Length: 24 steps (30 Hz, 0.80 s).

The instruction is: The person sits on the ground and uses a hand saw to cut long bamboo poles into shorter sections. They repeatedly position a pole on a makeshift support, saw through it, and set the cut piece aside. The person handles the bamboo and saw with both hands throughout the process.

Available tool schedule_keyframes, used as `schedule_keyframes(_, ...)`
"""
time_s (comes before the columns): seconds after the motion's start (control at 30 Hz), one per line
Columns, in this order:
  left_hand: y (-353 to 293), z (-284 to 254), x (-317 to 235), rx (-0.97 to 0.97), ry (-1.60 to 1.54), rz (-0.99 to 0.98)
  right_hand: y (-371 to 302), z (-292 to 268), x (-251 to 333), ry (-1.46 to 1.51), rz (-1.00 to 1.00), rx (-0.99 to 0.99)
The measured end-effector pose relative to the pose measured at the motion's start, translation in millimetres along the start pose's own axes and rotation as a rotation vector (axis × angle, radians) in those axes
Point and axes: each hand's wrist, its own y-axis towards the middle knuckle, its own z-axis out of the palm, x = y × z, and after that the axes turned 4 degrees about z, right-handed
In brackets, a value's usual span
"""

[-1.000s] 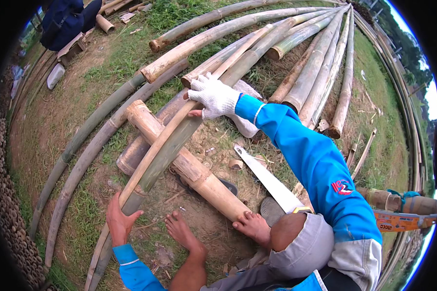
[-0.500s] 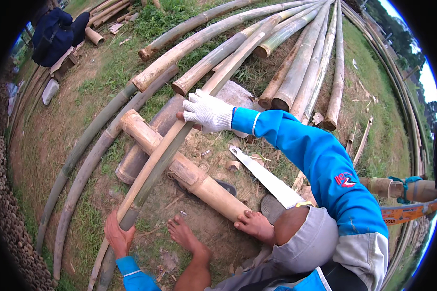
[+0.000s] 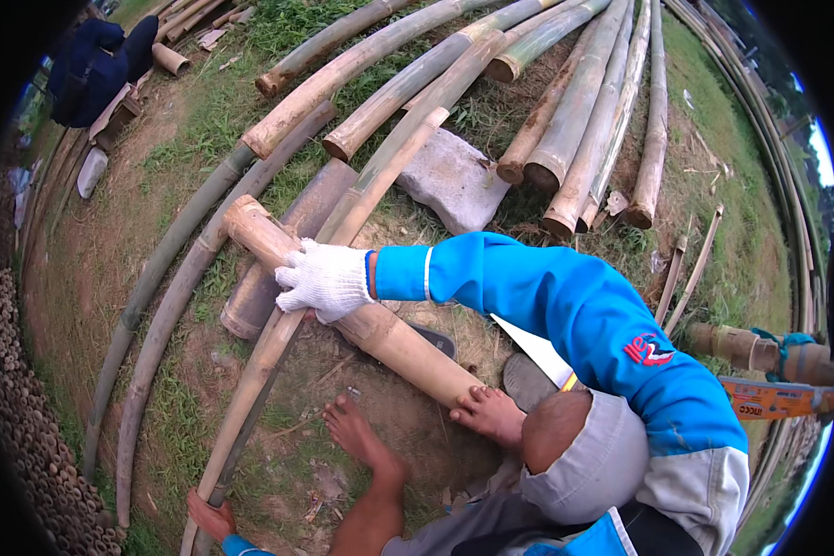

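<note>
A long bamboo pole (image 3: 366, 199) with a pale strip (image 3: 261, 371) along its side slants from the far middle to the near left. My right hand (image 3: 324, 281), in a white knitted glove, is closed round it where it crosses a thick bamboo log (image 3: 408, 354). My bare left hand (image 3: 211, 516) grips the pole and strip low down, near the lower edge. The log lies across another bamboo piece (image 3: 250, 301), and my bare foot (image 3: 493, 412) rests on its near end. Whether pole and strip are joined is unclear.
A grey stone block (image 3: 454, 181) lies beyond my right arm. A saw blade (image 3: 536, 350) shows partly beneath that arm. Several bamboo poles (image 3: 574, 120) fan out at the far side. A person in dark clothes (image 3: 97, 69) is at the far left.
Both hands have moved nearer to me, my right down along the pole to the log and my left toward the lower edge. The pale strip's far end has come nearer.
</note>
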Motion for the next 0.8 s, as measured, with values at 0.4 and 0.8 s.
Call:
schedule_keyframes(0.4, 14, -23, -48, 0.158, -0.049, -0.105, 20, -13, -43, 0.035, -0.086, -0.110)
schedule_keyframes(0.8, 60, -26, -140, -0.029, -0.150, 0.153, -5, -20, -56, -0.309, 0.082, 0.181)
